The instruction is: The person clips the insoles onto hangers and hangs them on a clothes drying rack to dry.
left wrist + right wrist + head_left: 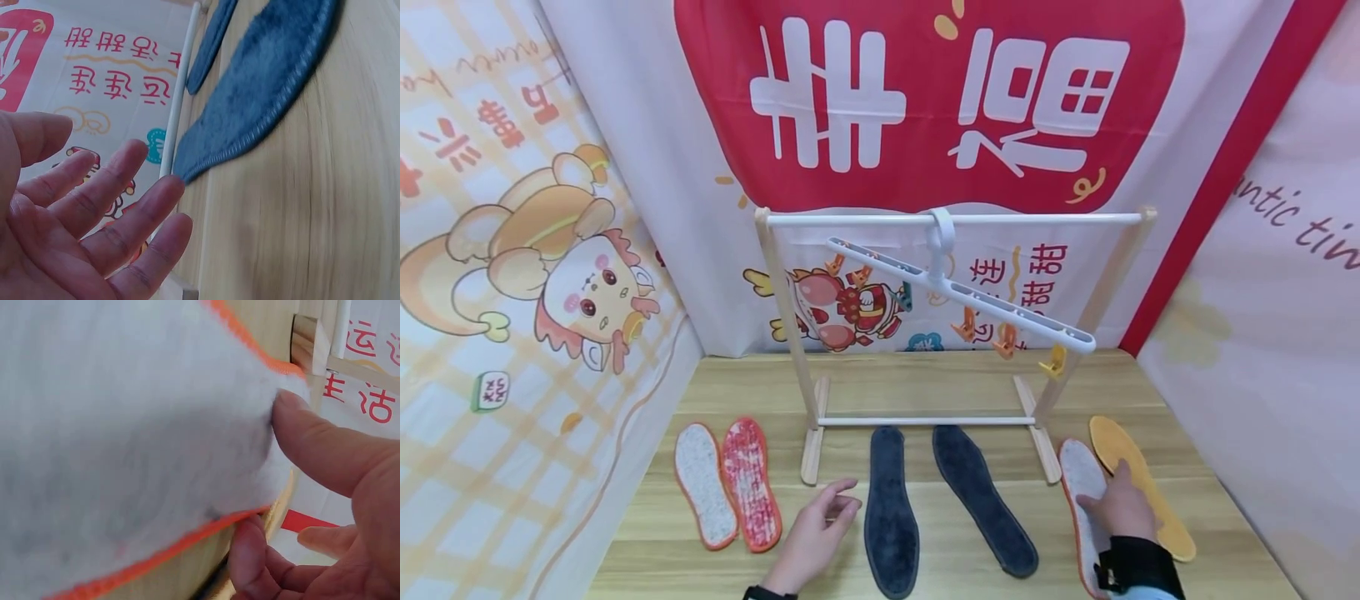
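At the right, my right hand grips a white insole with an orange edge, near one end. Its thumb presses on the fuzzy white face while a fingertip meets the orange edge. A yellow insole lies right beside it, partly covered by that hand. My left hand holds nothing; its fingers spread loosely, palm showing in the left wrist view. The nearest thing to it is a dark blue-grey insole on the table. A second dark insole lies slanted between the hands.
A wood-and-white rack stands at the back of the wooden table. From its top bar hangs a white hanger with several orange clips and a yellow clip. At the left lie a white insole and a red-and-white insole.
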The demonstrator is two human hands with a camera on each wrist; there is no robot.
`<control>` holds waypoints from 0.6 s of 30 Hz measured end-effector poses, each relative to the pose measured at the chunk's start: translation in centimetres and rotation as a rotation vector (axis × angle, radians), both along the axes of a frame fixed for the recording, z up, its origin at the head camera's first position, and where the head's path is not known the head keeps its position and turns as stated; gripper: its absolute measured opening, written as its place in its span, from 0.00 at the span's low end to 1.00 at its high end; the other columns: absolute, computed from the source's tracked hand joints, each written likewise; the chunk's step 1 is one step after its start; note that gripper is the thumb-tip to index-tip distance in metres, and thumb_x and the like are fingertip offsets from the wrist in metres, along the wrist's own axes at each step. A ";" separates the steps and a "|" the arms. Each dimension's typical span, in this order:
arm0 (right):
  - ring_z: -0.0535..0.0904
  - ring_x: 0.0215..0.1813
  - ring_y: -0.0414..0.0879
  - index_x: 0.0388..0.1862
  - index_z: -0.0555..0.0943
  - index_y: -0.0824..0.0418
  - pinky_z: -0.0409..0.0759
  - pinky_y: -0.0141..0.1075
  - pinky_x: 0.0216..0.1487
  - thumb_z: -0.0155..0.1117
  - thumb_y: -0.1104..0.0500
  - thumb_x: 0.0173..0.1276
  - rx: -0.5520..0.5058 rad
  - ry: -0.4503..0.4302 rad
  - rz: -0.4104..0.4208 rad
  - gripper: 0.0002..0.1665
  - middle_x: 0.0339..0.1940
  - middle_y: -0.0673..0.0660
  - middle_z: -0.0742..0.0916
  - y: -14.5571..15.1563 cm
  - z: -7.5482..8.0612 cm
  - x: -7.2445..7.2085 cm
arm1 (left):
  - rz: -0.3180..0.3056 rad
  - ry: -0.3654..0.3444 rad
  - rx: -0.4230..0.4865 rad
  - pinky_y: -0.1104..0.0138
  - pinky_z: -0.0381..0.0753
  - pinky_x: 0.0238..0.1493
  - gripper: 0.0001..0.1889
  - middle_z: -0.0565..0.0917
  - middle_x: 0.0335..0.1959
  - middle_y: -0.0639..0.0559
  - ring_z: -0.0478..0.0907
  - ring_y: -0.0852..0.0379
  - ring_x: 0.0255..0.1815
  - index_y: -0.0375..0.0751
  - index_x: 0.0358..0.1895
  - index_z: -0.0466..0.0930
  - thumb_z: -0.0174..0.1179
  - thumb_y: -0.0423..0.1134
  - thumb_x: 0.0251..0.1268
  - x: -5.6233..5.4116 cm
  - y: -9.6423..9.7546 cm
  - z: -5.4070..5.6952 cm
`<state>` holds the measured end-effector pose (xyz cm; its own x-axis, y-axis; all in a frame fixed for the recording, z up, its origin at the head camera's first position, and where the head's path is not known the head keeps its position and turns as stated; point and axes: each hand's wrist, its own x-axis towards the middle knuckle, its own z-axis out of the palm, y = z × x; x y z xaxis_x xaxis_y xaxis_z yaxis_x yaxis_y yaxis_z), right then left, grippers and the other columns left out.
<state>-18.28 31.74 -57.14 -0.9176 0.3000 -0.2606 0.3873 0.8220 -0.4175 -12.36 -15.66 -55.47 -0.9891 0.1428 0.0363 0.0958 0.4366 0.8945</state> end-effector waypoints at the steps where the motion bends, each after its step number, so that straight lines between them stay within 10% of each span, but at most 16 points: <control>1: 0.68 0.57 0.81 0.72 0.46 0.79 0.60 0.78 0.53 0.76 0.44 0.57 -0.010 -0.016 -0.022 0.65 0.58 0.86 0.70 -0.1 0.1 0.2 | -0.006 -0.001 0.002 0.64 0.81 0.45 0.22 0.87 0.44 0.49 0.83 0.57 0.43 0.37 0.64 0.74 0.56 0.47 0.75 0.0 0.1 0.0; 5: 0.67 0.59 0.79 0.69 0.55 0.78 0.51 0.81 0.52 0.73 0.44 0.60 -0.060 -0.026 -0.044 0.56 0.61 0.84 0.70 -0.5 0.3 0.6 | -0.028 0.004 0.018 0.66 0.81 0.43 0.23 0.87 0.44 0.45 0.84 0.52 0.41 0.36 0.65 0.73 0.55 0.46 0.76 0.0 0.5 0.1; 12: 0.76 0.49 0.70 0.59 0.68 0.81 0.75 0.58 0.48 0.59 0.52 0.68 -0.117 0.113 0.005 0.35 0.51 0.80 0.78 -0.4 0.4 1.1 | -0.033 0.024 0.023 0.67 0.80 0.44 0.19 0.87 0.43 0.44 0.84 0.46 0.43 0.37 0.64 0.73 0.55 0.41 0.76 0.0 0.4 0.2; 18: 0.78 0.38 0.59 0.53 0.73 0.77 0.75 0.45 0.35 0.58 0.55 0.67 -0.145 0.201 -0.018 0.26 0.40 0.71 0.82 -0.4 2.3 1.9 | -0.030 0.027 0.024 0.67 0.80 0.44 0.18 0.87 0.42 0.48 0.84 0.45 0.44 0.36 0.63 0.74 0.55 0.39 0.75 -0.2 0.5 0.4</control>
<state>-16.34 31.29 -54.88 -0.9503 0.2896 -0.1147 0.2985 0.7415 -0.6008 -12.57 -15.20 -55.08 -0.9830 0.1712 0.0671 0.1332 0.4114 0.9016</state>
